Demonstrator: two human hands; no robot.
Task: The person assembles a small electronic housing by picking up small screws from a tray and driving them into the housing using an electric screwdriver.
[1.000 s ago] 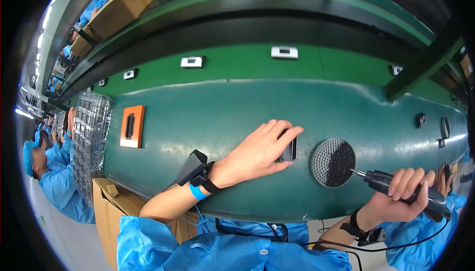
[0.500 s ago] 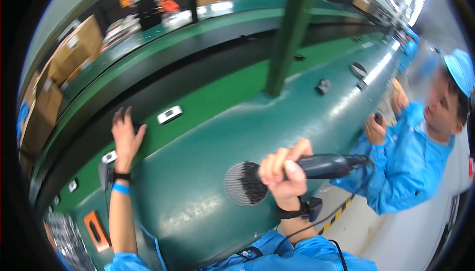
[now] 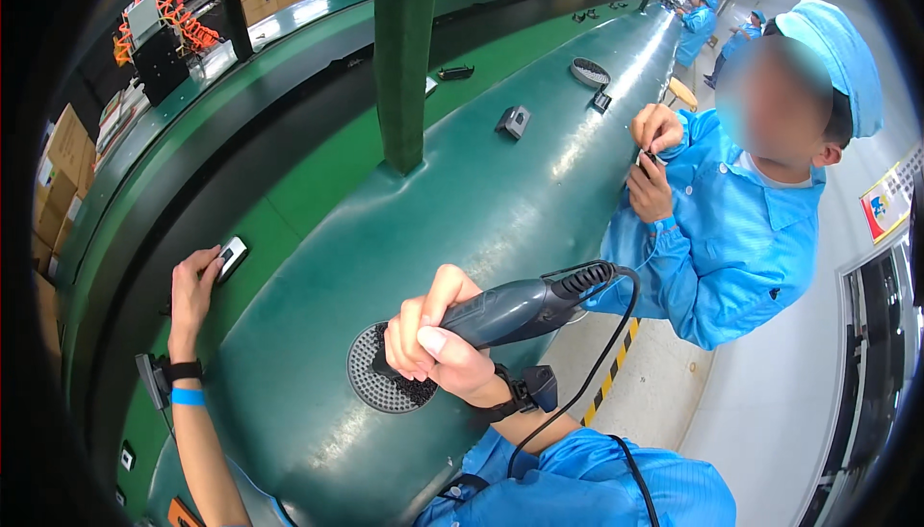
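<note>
My left hand [image 3: 195,288] reaches over the green belt, its thumb and fingertips closed on the end of a small white-and-black rectangular device [image 3: 232,256]. My right hand [image 3: 438,334] grips a dark grey electric screwdriver [image 3: 505,313], whose cord loops back toward my right arm. Under that fist is a round grey ridged dish [image 3: 364,383] with a pile of small black screws [image 3: 416,392] in it. The screwdriver's tip is hidden behind my fingers, so I cannot tell whether it touches the screws.
A green post [image 3: 402,75] rises from the green worktop [image 3: 308,334]. Beyond it lie a dark block-shaped part [image 3: 514,122] and another screw dish [image 3: 589,73]. A co-worker in blue [image 3: 717,209] handles a small dark part on the right. An orange box [image 3: 183,513] sits bottom left.
My left hand was open over the belt, apart from the device; now its fingers hold it. My right hand stays over the screw dish with the screwdriver. The whole view has shifted.
</note>
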